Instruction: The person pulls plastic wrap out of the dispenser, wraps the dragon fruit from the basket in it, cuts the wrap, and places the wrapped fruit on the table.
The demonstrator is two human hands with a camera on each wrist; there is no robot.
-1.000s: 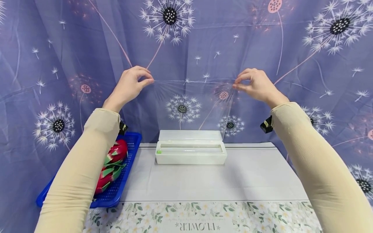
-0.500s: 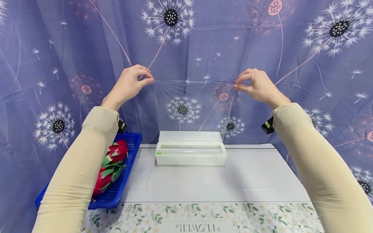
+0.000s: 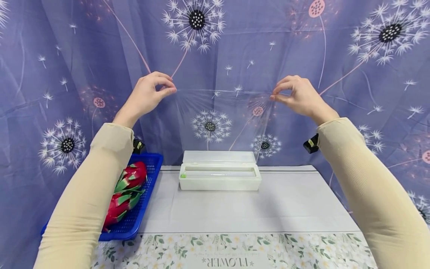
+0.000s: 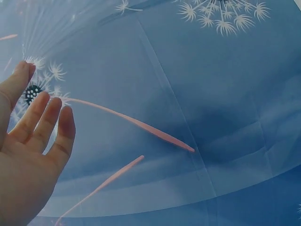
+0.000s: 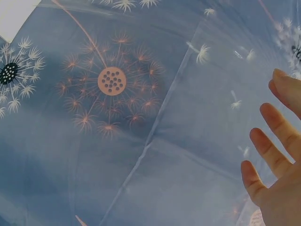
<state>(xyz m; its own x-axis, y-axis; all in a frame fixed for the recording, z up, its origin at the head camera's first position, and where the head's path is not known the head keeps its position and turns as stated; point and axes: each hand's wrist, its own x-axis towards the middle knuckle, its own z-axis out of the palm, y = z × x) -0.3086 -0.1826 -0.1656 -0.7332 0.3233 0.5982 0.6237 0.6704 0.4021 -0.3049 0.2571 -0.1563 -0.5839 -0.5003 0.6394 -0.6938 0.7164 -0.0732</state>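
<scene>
A clear sheet of plastic wrap is stretched between both hands, its top edge nearly level. My left hand pinches the upper left corner between thumb and index finger, and my right hand pinches the upper right corner the same way. From there the film runs down to a white wrap dispenser box, whose lid is raised at the back and whose roll shows inside. In the left wrist view the other fingers spread away from the film; in the right wrist view they fan out likewise.
A blue plastic basket at the left holds red dragon fruits, partly behind the left sleeve. A small green piece sits on the box's left front. Behind the white table hangs a purple dandelion curtain.
Both hands have risen slightly and drawn a little further apart, the right one outward to the right. The film's top edge has gone up with them. Box and basket stay put.
</scene>
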